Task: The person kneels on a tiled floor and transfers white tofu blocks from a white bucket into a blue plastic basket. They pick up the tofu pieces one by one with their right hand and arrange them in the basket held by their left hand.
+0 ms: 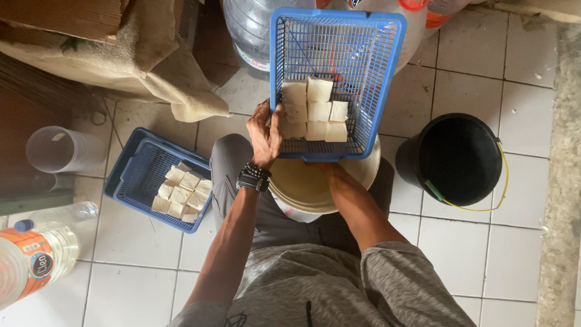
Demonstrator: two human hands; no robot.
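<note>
Basket over the cream bucket: blue mesh basket, holds pale cream-white blocks. Left of bucket: second blue basket, same pale blocks. Right of bucket: black bucket, yellow handle. Black beaded bands on the wrist by the left hand. Trousers heathered grey. Floor tiles white, dark grout. Far left of bucket: bottle with orange label.

left hand: grips near-left corner of blue basket, fingers inside touching tofu blocks
right hand: hidden under basket, only forearm shows
basket: tilted over cream bucket
second basket: on floor left, holds tofu pieces
black bucket: right, apart
</note>
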